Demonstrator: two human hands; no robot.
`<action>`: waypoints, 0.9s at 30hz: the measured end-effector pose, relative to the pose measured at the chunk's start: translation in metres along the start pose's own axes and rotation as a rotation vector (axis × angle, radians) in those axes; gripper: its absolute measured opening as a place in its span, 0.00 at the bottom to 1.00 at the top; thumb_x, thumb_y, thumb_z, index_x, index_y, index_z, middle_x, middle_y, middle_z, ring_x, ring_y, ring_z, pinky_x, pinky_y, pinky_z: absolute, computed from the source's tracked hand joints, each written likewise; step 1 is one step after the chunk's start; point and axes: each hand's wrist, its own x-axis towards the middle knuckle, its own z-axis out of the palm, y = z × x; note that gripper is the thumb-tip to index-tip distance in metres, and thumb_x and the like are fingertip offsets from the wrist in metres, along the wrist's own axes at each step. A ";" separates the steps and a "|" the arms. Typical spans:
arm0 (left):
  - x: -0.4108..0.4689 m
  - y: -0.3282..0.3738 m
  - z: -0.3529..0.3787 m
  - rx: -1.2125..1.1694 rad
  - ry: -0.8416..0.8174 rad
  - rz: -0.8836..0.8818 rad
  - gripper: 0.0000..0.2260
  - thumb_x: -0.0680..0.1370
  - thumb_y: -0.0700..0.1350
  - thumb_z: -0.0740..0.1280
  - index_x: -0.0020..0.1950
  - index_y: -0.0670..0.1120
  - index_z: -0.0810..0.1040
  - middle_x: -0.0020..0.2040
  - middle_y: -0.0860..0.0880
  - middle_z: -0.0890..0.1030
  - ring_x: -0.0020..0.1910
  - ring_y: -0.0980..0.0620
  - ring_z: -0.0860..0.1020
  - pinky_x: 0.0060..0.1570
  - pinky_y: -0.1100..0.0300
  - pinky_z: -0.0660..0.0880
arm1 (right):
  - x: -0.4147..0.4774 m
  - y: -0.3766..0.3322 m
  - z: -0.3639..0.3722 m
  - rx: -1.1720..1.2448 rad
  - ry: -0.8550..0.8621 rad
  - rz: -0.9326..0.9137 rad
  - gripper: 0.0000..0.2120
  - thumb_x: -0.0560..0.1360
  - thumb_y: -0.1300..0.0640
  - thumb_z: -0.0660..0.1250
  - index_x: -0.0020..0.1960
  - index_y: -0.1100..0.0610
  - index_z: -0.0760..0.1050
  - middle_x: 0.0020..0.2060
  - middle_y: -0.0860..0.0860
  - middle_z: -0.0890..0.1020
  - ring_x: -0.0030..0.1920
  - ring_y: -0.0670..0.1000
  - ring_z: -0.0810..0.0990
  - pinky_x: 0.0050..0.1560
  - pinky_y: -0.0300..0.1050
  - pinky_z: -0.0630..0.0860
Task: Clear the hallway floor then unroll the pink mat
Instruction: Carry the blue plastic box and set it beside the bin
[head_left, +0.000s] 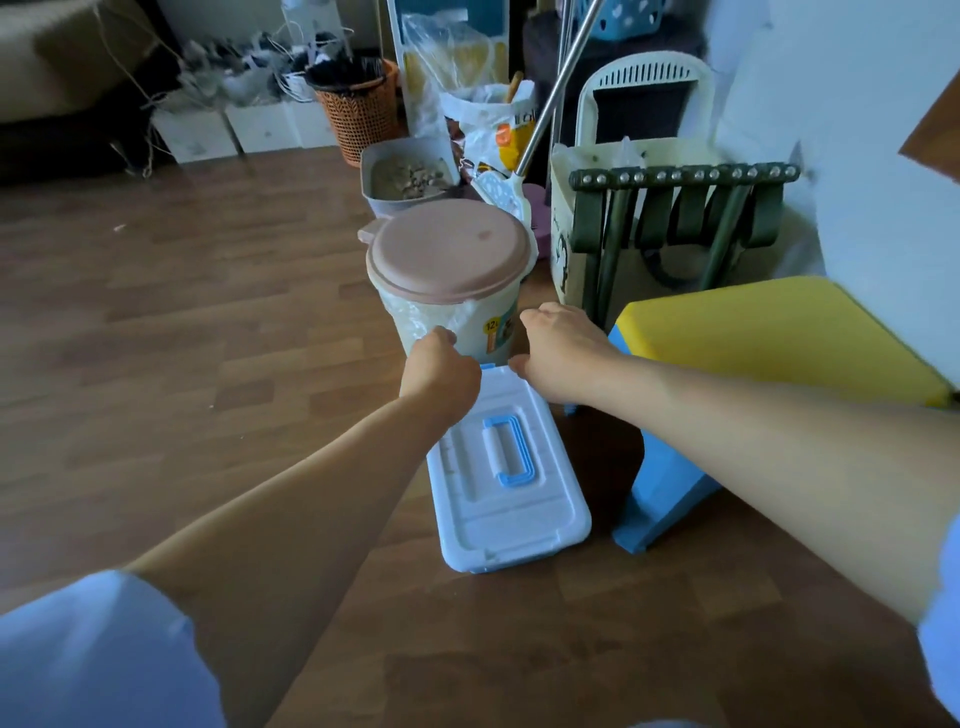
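Observation:
A pale plastic bucket (457, 317) with a pink lid (449, 249) stands on the wooden hallway floor (182, 338). My left hand (441, 366) presses against its lower left side with the fingers curled. My right hand (558, 348) wraps its lower right side, thumb pointing inward. Just in front of the bucket lies a white storage box (511, 499) with a blue handle, under my forearms. A pink object (537, 221) shows behind the bucket, mostly hidden; I cannot tell whether it is the mat.
A blue stool with a yellow top (779, 338) stands at the right beside the box. Behind it lean a green folding stool (675, 218) and a cream bag. Farther back are a grey litter tray (408, 174), an orange basket (361, 111), a mop pole (553, 98) and white boxes.

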 end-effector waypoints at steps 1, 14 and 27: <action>-0.002 0.008 -0.011 0.006 -0.003 -0.003 0.21 0.77 0.37 0.58 0.71 0.44 0.67 0.67 0.45 0.72 0.60 0.45 0.74 0.46 0.60 0.68 | 0.000 -0.006 -0.014 0.007 -0.012 -0.002 0.18 0.77 0.50 0.64 0.61 0.60 0.70 0.61 0.58 0.73 0.63 0.59 0.70 0.59 0.50 0.69; -0.091 0.184 -0.204 0.047 -0.071 -0.019 0.18 0.77 0.40 0.60 0.68 0.41 0.70 0.63 0.41 0.75 0.57 0.42 0.76 0.45 0.60 0.67 | -0.055 -0.097 -0.268 0.037 -0.107 -0.044 0.12 0.76 0.62 0.61 0.58 0.63 0.72 0.58 0.61 0.75 0.59 0.60 0.74 0.48 0.45 0.69; -0.217 0.372 -0.399 0.111 -0.082 0.152 0.11 0.76 0.40 0.60 0.58 0.42 0.73 0.59 0.42 0.76 0.50 0.45 0.75 0.42 0.58 0.70 | -0.154 -0.179 -0.548 -0.042 -0.081 -0.038 0.13 0.78 0.60 0.61 0.61 0.60 0.71 0.58 0.58 0.76 0.60 0.59 0.75 0.57 0.50 0.71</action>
